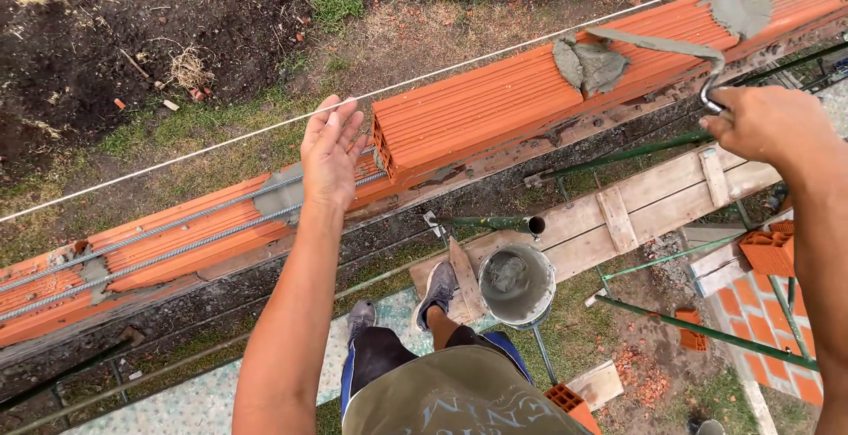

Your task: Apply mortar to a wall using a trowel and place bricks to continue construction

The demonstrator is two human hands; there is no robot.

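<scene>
My left hand (330, 154) is open with fingers spread, held just left of the end of an orange hollow brick (468, 117) on top of the wall; it holds nothing. My right hand (761, 124) grips the handle of a trowel (658, 45) whose blade reaches left over the brick course. A lump of grey mortar (590, 66) lies on the bricks under the blade's tip, and a second patch of mortar (740, 9) sits farther right.
A white guide string (177, 158) runs along the wall. Two steel rebars (159, 242) lie on the lower brick course at left. Below me are a wooden plank platform (636, 214), a bucket of mortar (516, 283), green metal scaffold bars (698, 329) and loose bricks (767, 249).
</scene>
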